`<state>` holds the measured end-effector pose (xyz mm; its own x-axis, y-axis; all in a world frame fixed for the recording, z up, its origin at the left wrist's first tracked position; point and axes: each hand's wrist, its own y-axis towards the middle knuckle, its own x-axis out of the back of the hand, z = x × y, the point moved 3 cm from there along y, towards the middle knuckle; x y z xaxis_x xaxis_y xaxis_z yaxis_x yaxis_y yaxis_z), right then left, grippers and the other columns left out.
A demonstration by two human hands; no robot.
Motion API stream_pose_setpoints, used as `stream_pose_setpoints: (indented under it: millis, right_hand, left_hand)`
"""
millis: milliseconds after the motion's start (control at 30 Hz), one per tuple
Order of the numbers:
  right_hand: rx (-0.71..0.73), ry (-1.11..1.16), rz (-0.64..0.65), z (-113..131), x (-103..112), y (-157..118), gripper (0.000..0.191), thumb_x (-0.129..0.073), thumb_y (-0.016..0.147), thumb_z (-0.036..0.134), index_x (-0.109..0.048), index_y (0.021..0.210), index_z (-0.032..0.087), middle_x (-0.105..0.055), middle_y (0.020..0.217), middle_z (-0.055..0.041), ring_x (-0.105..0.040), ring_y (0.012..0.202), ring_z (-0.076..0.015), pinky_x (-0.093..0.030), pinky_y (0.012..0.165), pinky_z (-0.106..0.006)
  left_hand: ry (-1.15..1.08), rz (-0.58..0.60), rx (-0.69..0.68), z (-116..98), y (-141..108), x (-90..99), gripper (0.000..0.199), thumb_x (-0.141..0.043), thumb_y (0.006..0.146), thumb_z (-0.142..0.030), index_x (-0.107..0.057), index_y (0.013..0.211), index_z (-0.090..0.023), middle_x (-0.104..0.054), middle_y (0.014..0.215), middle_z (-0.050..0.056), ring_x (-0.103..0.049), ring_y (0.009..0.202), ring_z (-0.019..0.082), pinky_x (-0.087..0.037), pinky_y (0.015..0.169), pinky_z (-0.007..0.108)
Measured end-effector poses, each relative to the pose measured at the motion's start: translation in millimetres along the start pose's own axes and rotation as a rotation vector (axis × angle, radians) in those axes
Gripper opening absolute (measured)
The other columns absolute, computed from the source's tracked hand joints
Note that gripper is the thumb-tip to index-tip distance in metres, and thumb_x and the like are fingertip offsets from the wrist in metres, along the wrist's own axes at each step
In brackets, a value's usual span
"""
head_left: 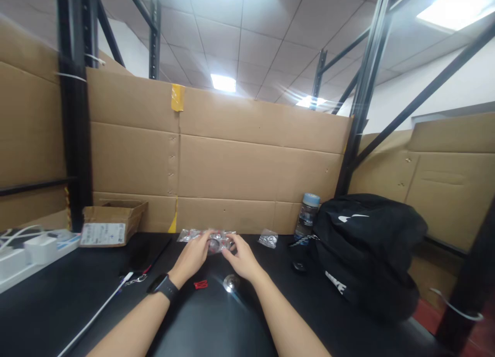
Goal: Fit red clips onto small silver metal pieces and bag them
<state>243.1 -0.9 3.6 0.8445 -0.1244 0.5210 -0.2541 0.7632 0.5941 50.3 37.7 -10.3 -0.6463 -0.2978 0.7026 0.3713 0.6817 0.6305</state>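
Both hands are at the middle of the black table. My left hand [194,255], with a dark watch on its wrist, has its fingers bent at the left side of a small clear plastic bag [214,245] with shiny and red bits in it. My right hand [243,257] curls its fingers at the right side of the same bag. More clear packets [186,235] lie just behind the hands. Nearer the camera are a red bent piece [200,284] and a shiny round metal disc [231,283], both untouched.
A small open cardboard box [112,225], a power strip [23,261] and a white cable [96,314] are on the left. Another clear packet [268,238], a bottle [307,216] and a black backpack [367,254] sit right. A cardboard wall [255,166] stands behind.
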Motion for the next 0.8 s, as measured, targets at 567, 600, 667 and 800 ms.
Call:
stream_pose_setpoints:
  millis: [567,600,667,800]
  right_hand:
    - [-0.106,0.003,-0.042,4,1,3,0.015,-0.068,0.083,0.029,-0.075,0.091,0.018,-0.074,0.082,-0.0032,-0.063,0.068,-0.0155,-0.048,0.067,-0.025]
    - [-0.102,0.005,-0.039,5,2,3,0.014,-0.066,0.084,0.028,-0.075,0.089,0.019,-0.074,0.081,-0.0029,-0.063,0.068,-0.0155,-0.048,0.067,-0.024]
    - [-0.082,-0.011,-0.042,5,3,4,0.011,-0.064,0.082,0.021,-0.075,0.082,0.019,-0.073,0.077,-0.0025,-0.063,0.067,-0.0158,-0.048,0.066,-0.025]
    - [-0.085,-0.038,-0.139,1,8,5,0.01,-0.064,0.078,0.017,-0.074,0.076,0.019,-0.072,0.077,-0.0037,-0.065,0.069,-0.0179,-0.048,0.067,-0.026]
  left_hand:
    - [0.004,-0.034,-0.131,-31,-1,-2.2,0.036,-0.041,0.099,-0.022,-0.057,0.13,-0.024,-0.07,0.114,0.011,-0.064,0.11,0.027,-0.049,0.098,0.044]
    - [-0.005,-0.031,-0.118,-31,-1,-2.5,0.035,-0.042,0.098,-0.023,-0.057,0.13,-0.024,-0.07,0.115,0.012,-0.064,0.11,0.028,-0.049,0.099,0.045]
    - [-0.054,-0.019,-0.095,-32,-1,-4.1,0.035,-0.042,0.098,-0.024,-0.057,0.13,-0.025,-0.069,0.118,0.012,-0.064,0.111,0.028,-0.048,0.1,0.045]
    - [-0.221,-0.046,-0.011,-34,-1,-7.9,0.04,-0.053,0.093,-0.024,-0.05,0.133,-0.025,-0.067,0.119,0.011,-0.063,0.112,0.025,-0.048,0.101,0.043]
